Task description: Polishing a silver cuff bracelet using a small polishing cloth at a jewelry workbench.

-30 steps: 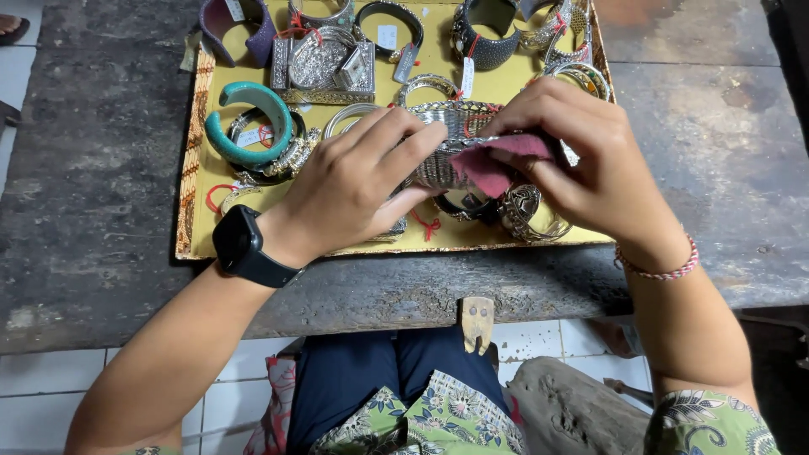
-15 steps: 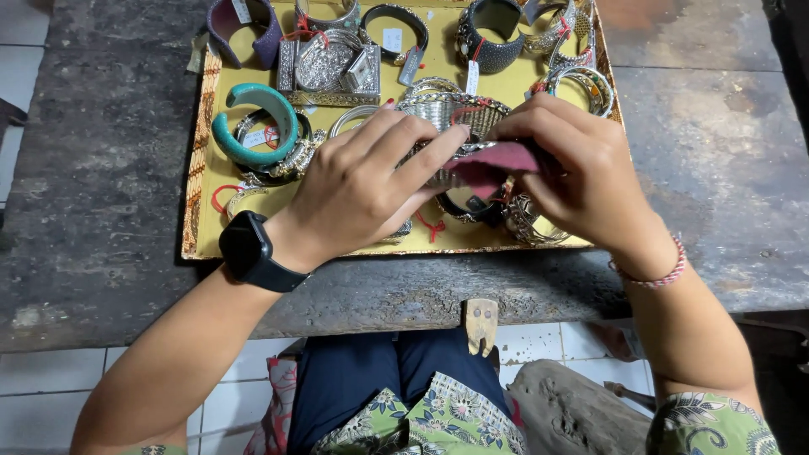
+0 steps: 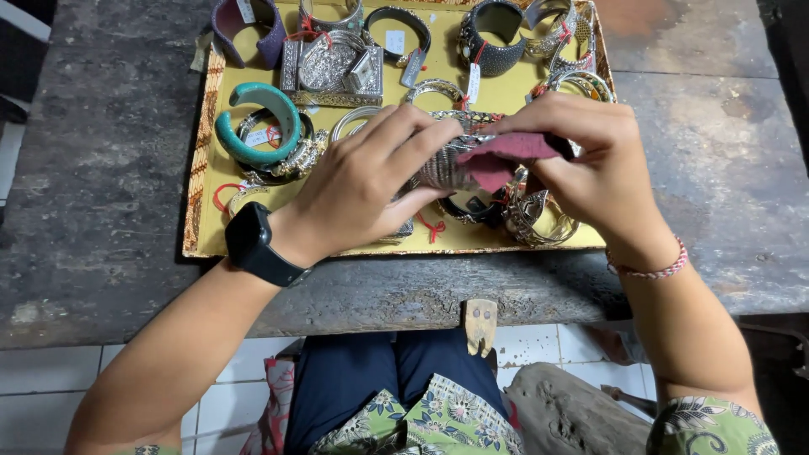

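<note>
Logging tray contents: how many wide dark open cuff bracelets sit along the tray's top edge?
3: purple cuff at the left corner, black cuff at centre, dark speckled cuff right; hands may hide others.

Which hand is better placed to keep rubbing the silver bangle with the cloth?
Right, probably. The right hand already pinches the dark red cloth against the silver bangle. The left hand has its grip around the bangle, steadying it above the yellow tray.
</note>
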